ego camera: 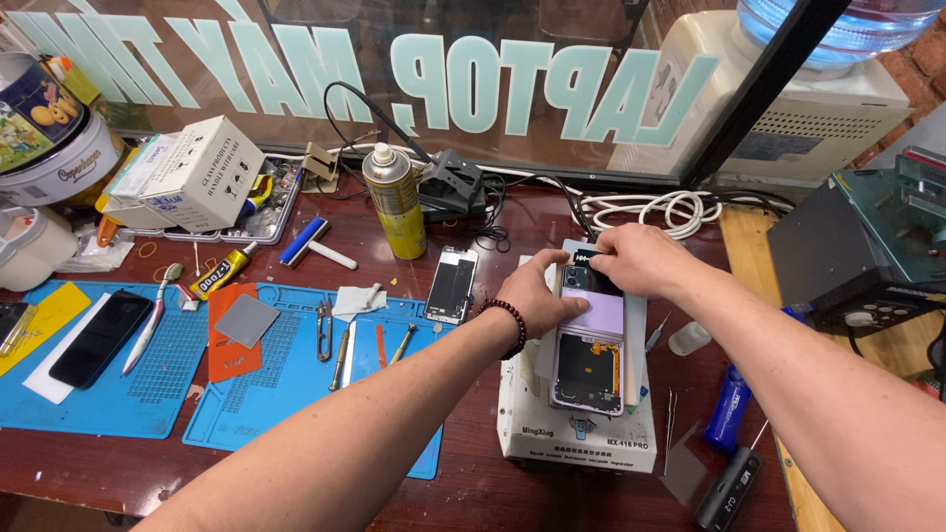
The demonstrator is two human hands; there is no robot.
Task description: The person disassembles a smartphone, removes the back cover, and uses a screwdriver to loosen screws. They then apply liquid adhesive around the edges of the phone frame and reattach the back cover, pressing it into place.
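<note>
Both hands grip the opened phone; left hand pressing, right hand pinching.

1. Single head-worn view, looking steeply down and forward from above the workbench.
2. Close range: both forearms enter from the bottom edge.
3. Faces a glass pane behind the bench.

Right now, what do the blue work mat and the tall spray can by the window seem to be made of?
The blue work mat looks like matte silicone or rubber: dull surface, moulded grid texture. The tall spray can seems metal, glossy gold and yellow, with a highlight down its side and a white, probably plastic, nozzle.
</note>
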